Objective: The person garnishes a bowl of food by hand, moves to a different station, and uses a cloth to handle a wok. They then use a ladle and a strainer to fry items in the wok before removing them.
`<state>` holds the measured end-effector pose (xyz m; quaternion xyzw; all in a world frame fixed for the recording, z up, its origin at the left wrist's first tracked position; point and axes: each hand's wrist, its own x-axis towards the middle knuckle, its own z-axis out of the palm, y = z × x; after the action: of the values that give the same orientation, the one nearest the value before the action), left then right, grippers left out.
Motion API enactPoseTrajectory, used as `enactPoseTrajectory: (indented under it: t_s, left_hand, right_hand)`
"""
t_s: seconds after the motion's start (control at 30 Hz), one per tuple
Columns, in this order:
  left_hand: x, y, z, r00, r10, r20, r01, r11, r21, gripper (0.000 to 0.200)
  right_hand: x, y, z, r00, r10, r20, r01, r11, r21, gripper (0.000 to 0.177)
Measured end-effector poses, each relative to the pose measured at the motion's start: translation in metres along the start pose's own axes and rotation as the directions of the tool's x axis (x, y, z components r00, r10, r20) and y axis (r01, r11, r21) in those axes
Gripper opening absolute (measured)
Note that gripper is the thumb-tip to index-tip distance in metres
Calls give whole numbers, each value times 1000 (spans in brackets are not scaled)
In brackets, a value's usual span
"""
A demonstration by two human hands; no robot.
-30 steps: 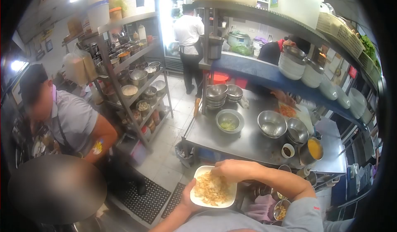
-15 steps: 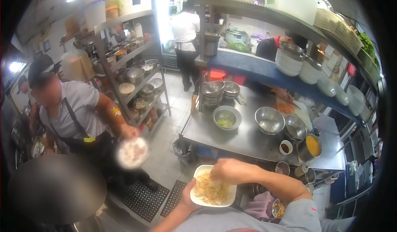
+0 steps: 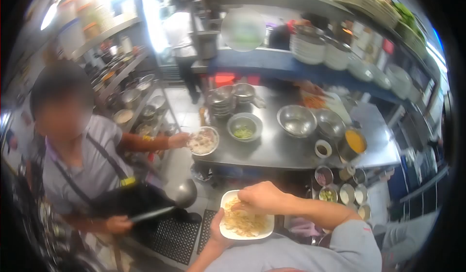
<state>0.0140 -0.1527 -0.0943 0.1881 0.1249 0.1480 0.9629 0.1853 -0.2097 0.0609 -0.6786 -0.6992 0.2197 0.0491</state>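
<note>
My left hand (image 3: 217, 231) is closed round the left side of a white square bowl (image 3: 224, 229), thumb along its rim. Pale yellow, flaky food (image 3: 247, 222) fills the bowl. Over its upper edge my right hand (image 3: 259, 197) reaches down with curled, closed fingers. The fingertips are at the food, and what they pinch is hidden.
At left a co-worker (image 3: 80, 150) holds a bowl of whitish food (image 3: 203, 142) over the steel table's corner (image 3: 264, 155) and a ladle (image 3: 185, 193) low down. Metal bowls (image 3: 297, 120), a pot of yellow liquid (image 3: 353, 143) and a bowl of green pieces (image 3: 244, 128) stand there.
The co-worker has come closer and moved the whitish food bowl to the table's edge; a ladle now shows in the other hand. My view has shifted right; my right hand stays at the bowl.
</note>
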Motion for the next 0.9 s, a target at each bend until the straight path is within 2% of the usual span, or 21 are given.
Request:
enactPoseTrajectory:
  t_s: [0.1,0.13,0.23,0.33,0.43,0.53,0.63,0.77,0.9]
  left_hand:
    - [1,-4,-5,997,-58,51,61,997,-54,68]
    - [3,-3,-1,995,-70,74,76,993,-92,64]
    - [3,-4,17,986,-137,94,139,990,-22,66]
    - [10,-11,17,974,-221,47,220,975,26,67]
    - [17,-16,31,957,-288,40,285,957,60,67]
    - [26,-25,32,930,-361,66,357,932,71,67]
    - [29,-32,38,909,-414,42,410,908,82,67]
    - [36,-39,56,901,-427,83,424,904,53,67]
    - [38,-54,64,911,-408,62,401,911,101,67]
  right_hand:
    - [-14,21,8,988,-92,-123,111,981,158,24]
    - [-19,30,12,979,-165,-120,180,976,121,22]
    - [-37,37,33,991,-72,-114,85,990,112,23]
    - [-61,29,15,978,64,199,-81,994,79,22]
    - [-80,33,29,995,88,-50,-83,992,93,23]
    - [-95,39,37,959,219,181,-231,972,48,23]
    - [-121,29,18,964,248,91,-259,955,142,28]
    - [-139,45,50,981,143,-129,-143,990,9,37]
    - [-152,50,53,975,121,-185,-138,987,-83,33]
